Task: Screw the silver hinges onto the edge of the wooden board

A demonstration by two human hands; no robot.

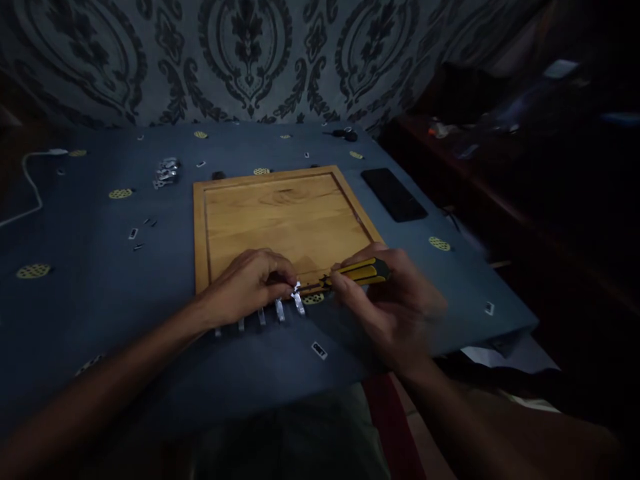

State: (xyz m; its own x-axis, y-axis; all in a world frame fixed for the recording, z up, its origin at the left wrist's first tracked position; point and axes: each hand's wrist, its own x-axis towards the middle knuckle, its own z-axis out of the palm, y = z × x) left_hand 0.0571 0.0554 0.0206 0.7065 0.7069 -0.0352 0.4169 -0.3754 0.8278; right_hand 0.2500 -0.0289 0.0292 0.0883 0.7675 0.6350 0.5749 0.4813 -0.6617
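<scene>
A yellow and black screwdriver is clamped in the right hand, with its tip directed to a small metal piece. This piece is pinched between the fingers of the left hand, at the near edge of the wooden board. A row of metal pieces is laid just below the left hand on the blue cloth. A dark phone is placed to the right of the board. No brand or writing can be read; the picture is too dark.
</scene>
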